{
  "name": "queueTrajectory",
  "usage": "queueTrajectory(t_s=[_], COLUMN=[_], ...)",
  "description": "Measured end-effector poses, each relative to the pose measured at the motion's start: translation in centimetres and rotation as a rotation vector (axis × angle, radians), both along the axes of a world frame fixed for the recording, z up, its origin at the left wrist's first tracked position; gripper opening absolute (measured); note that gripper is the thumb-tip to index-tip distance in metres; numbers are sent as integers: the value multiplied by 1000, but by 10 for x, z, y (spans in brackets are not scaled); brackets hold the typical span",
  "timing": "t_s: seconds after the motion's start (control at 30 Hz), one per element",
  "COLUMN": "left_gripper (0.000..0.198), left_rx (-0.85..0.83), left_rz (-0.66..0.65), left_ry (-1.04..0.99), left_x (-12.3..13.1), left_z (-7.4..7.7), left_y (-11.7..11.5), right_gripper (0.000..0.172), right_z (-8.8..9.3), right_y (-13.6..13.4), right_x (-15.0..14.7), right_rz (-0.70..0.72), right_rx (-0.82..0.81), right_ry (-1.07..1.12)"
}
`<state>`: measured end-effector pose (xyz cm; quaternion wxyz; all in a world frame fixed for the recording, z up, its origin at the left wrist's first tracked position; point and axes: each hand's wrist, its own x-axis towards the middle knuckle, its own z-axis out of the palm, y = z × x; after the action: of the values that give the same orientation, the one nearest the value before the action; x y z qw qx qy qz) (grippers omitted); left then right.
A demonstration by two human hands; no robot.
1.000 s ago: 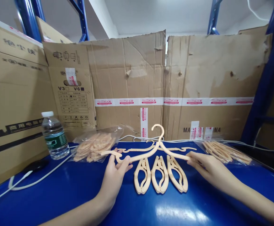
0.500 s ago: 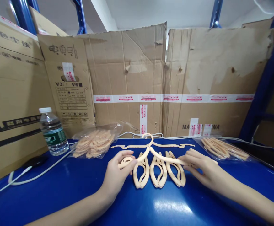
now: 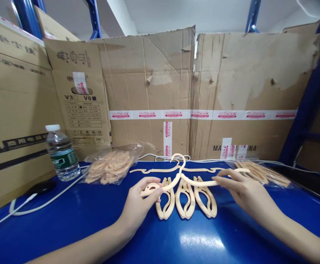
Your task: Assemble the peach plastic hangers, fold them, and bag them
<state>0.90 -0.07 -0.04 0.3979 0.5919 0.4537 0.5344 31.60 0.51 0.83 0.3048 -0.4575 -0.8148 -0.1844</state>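
Note:
A cream folding clothes hanger (image 3: 181, 172) is held up in the middle with its hook on top. My left hand (image 3: 142, 196) pinches its left arm, which still curls back in a loop by my fingers. On the other side my right hand (image 3: 241, 183) grips the right arm, stretched out straight, between thumb and fingers. Below it, three folded hangers (image 3: 185, 205) lie side by side on the blue table (image 3: 160, 238). Another hanger (image 3: 160, 170), spread open, lies behind, partly covered by the held one.
At the back left lies a clear bag of folded hangers (image 3: 110, 167), beside a water bottle (image 3: 63, 154). A second bag of hangers (image 3: 261, 174) lies at the right. Cardboard (image 3: 149, 88) walls the back; a white cable (image 3: 50, 200) crosses the left side.
The held hanger has moved slightly right and up, its hook now overlapping the right side of the hook behind. My right hand has risen with the right arm's end.

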Motion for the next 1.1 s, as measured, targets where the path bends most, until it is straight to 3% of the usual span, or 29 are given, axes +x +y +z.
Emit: queueTrajectory(t_s=[0.1,0.23,0.37,0.43,0.6,0.87,1.03,1.1], left_gripper=[25,24,25,26,26,41,53,57], left_rx=[-13,-27,-39,-43,-34,-33,-42,-43], left_rz=[-33,-49,-62,-67,-119,-27,-66,-100], left_ry=[-3,-8,-40,-58,-98,-182,-300,-282], left_x=[0,0,0,1,3,1,2,4], left_z=[1,2,2,2,3,-1,-2,0], left_y=[-2,-2,-1,-1,-3,1,0,-3], right_gripper=[36,36,23,23,47,51,40,42], right_z=[-1,-3,-3,-2,-1,-5,-2,-1], right_y=[0,1,1,1,4,8,2,-1], right_x=[0,-5,-10,-11,-9,-8,-14,-19], right_rz=[-17,128,243,262,294,282,347,351], right_rx=[21,-4,-53,-142,-509,-598,-673,-690], right_ry=[8,116,344,516,920,1065,1160,1144])
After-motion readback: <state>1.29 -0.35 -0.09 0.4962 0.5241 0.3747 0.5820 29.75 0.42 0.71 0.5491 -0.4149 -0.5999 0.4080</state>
